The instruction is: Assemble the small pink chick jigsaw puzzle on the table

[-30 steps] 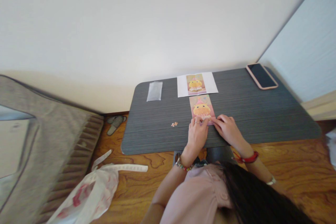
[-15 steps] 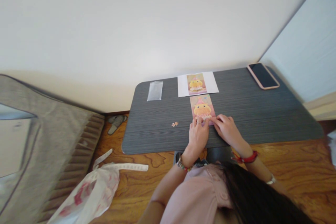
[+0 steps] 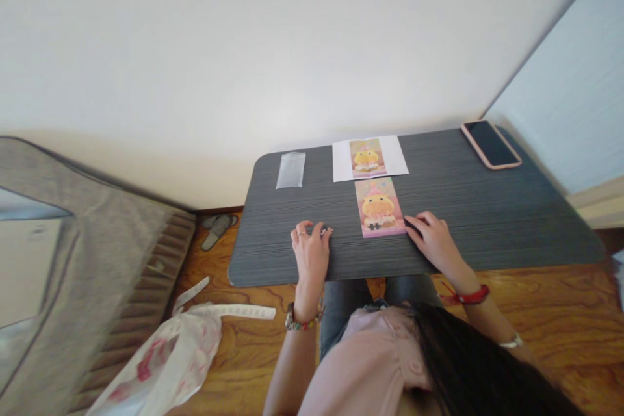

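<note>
While your right hand [image 3: 435, 242] rests with loosely spread fingers touching the jigsaw puzzle's [image 3: 379, 207] near right corner, your left hand [image 3: 311, 250] lies well left of the puzzle, fingers curled over the loose puzzle piece [image 3: 325, 231]; whether they grip it cannot be told. One dark gap shows at the puzzle's near edge. Beyond the puzzle lies the reference print [image 3: 369, 158].

Left hand [image 3: 311, 248] fingers curled, right hand [image 3: 433, 238] flat, palms down
</note>
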`<state>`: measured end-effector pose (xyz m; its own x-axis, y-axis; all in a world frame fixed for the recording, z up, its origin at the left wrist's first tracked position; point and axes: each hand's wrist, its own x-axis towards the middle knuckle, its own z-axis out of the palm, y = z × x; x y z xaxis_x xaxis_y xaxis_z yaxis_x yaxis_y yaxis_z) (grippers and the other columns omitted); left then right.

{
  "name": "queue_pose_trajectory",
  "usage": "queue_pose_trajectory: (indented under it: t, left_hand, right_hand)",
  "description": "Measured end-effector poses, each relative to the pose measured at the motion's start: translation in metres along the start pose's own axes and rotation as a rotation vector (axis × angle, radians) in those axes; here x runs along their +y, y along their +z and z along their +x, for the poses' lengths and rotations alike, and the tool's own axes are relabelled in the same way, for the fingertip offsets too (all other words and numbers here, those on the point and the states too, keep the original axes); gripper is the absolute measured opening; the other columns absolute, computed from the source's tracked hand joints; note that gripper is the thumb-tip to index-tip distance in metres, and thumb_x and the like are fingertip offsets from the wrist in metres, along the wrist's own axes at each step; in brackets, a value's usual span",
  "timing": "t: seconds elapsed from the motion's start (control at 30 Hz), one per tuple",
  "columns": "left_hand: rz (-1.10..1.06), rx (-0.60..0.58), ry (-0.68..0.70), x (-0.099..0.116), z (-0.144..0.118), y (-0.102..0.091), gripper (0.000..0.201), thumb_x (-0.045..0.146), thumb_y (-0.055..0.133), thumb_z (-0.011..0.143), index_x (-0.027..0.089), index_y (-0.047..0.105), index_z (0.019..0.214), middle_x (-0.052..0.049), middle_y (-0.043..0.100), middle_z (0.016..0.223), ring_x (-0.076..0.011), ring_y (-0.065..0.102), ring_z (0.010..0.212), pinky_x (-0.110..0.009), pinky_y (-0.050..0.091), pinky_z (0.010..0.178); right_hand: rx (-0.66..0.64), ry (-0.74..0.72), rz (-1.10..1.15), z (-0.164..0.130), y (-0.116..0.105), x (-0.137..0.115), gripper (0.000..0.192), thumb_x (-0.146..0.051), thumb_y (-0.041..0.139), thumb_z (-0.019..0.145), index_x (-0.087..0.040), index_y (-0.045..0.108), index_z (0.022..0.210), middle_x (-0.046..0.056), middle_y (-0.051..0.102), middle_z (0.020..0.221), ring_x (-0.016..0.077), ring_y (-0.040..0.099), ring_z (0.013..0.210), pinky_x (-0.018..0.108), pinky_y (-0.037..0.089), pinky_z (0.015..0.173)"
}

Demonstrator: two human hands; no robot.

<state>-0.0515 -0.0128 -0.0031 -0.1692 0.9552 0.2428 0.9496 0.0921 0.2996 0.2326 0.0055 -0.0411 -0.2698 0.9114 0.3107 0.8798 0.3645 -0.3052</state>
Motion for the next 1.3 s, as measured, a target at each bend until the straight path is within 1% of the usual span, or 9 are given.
queue_pose_trajectory:
  t: [0.13, 0.23, 0.43, 0.57, 0.7, 0.9, 1.07, 1.17, 1.3]
  left_hand:
    - [0.001, -0.055, -0.013, -0.006, 0.002, 0.000, 0.018, 0.026, 0.053, 0.082, 0.020, 0.067, 0.092, -0.010, 0.049, 0.101, -0.0237, 0.044, 0.092, -0.040, 0.044, 0.081]
    - [-0.006, -0.055, -0.021, -0.004, 0.002, 0.002, 0.014, 0.023, 0.054, 0.081, 0.019, 0.067, 0.085, -0.010, 0.049, 0.100, -0.0238, 0.045, 0.092, -0.039, 0.043, 0.081]
    - [-0.029, -0.019, -0.022, -0.008, 0.001, 0.005, 0.011, 0.024, 0.058, 0.079, 0.018, 0.065, 0.085, -0.010, 0.050, 0.098, -0.0230, 0.046, 0.091, -0.038, 0.043, 0.082]
    - [-0.045, -0.030, -0.016, -0.014, 0.000, 0.005, 0.012, 0.026, 0.058, 0.079, 0.017, 0.065, 0.083, -0.010, 0.049, 0.098, -0.0234, 0.045, 0.091, -0.039, 0.043, 0.083]
    - [-0.078, -0.040, 0.010, -0.019, 0.001, 0.009, 0.008, 0.020, 0.058, 0.078, 0.017, 0.066, 0.078, -0.009, 0.049, 0.097, -0.0233, 0.045, 0.092, -0.040, 0.043, 0.085]
    - [-0.105, -0.019, 0.063, -0.024, 0.000, 0.014, 0.008, 0.015, 0.057, 0.078, 0.016, 0.065, 0.077, -0.009, 0.048, 0.095, -0.0233, 0.045, 0.092, -0.040, 0.043, 0.085]
    - [-0.147, 0.014, 0.154, -0.024, -0.003, 0.013, 0.009, 0.016, 0.055, 0.081, 0.015, 0.063, 0.077, -0.009, 0.047, 0.096, -0.0223, 0.045, 0.093, -0.040, 0.043, 0.085]
    - [-0.184, 0.022, 0.194, -0.016, -0.005, 0.011, 0.010, 0.018, 0.054, 0.082, 0.016, 0.062, 0.078, -0.008, 0.046, 0.097, -0.0216, 0.044, 0.093, -0.039, 0.044, 0.085]
    - [-0.254, 0.007, 0.251, 0.007, -0.006, 0.012, 0.009, 0.018, 0.053, 0.083, 0.016, 0.061, 0.079, -0.007, 0.046, 0.097, -0.0203, 0.043, 0.093, -0.038, 0.043, 0.086]
  right_hand:
    - [0.040, 0.010, 0.043, 0.003, -0.001, -0.013, 0.029, -0.032, 0.041, 0.090, -0.019, 0.064, 0.101, 0.009, 0.057, 0.088, 0.0209, 0.054, 0.082, 0.034, 0.038, 0.069]
    - [0.032, -0.038, 0.112, 0.006, 0.001, -0.035, 0.025, -0.027, 0.042, 0.090, -0.021, 0.064, 0.100, 0.008, 0.058, 0.090, 0.0205, 0.054, 0.086, 0.034, 0.039, 0.073]
    - [-0.107, -0.248, 0.208, 0.034, 0.016, -0.094, 0.020, -0.020, 0.048, 0.087, -0.018, 0.065, 0.095, 0.008, 0.057, 0.091, 0.0194, 0.052, 0.087, 0.033, 0.040, 0.077]
    - [-0.209, -0.283, 0.166, 0.060, 0.028, -0.120, 0.018, -0.019, 0.051, 0.086, -0.017, 0.064, 0.097, 0.008, 0.055, 0.091, 0.0196, 0.051, 0.088, 0.032, 0.038, 0.077]
    - [-0.305, -0.304, 0.104, 0.075, 0.037, -0.136, 0.019, -0.025, 0.048, 0.089, -0.018, 0.063, 0.096, 0.008, 0.054, 0.094, 0.0199, 0.050, 0.089, 0.033, 0.035, 0.076]
    - [-0.366, -0.299, 0.061, 0.082, 0.038, -0.142, 0.016, -0.022, 0.045, 0.090, -0.017, 0.060, 0.089, 0.007, 0.056, 0.095, 0.0185, 0.051, 0.087, 0.031, 0.033, 0.074]
    - [-0.327, -0.320, 0.091, 0.077, 0.033, -0.135, 0.016, -0.023, 0.047, 0.089, -0.017, 0.062, 0.089, 0.007, 0.056, 0.092, 0.0180, 0.051, 0.086, 0.031, 0.034, 0.076]
    - [-0.264, -0.321, 0.129, 0.068, 0.028, -0.126, 0.016, -0.023, 0.049, 0.089, -0.016, 0.063, 0.087, 0.007, 0.056, 0.088, 0.0180, 0.051, 0.086, 0.031, 0.035, 0.077]
    - [-0.163, -0.283, 0.169, 0.053, 0.018, -0.103, 0.016, -0.024, 0.050, 0.088, -0.017, 0.064, 0.086, 0.006, 0.058, 0.087, 0.0187, 0.052, 0.086, 0.032, 0.036, 0.077]
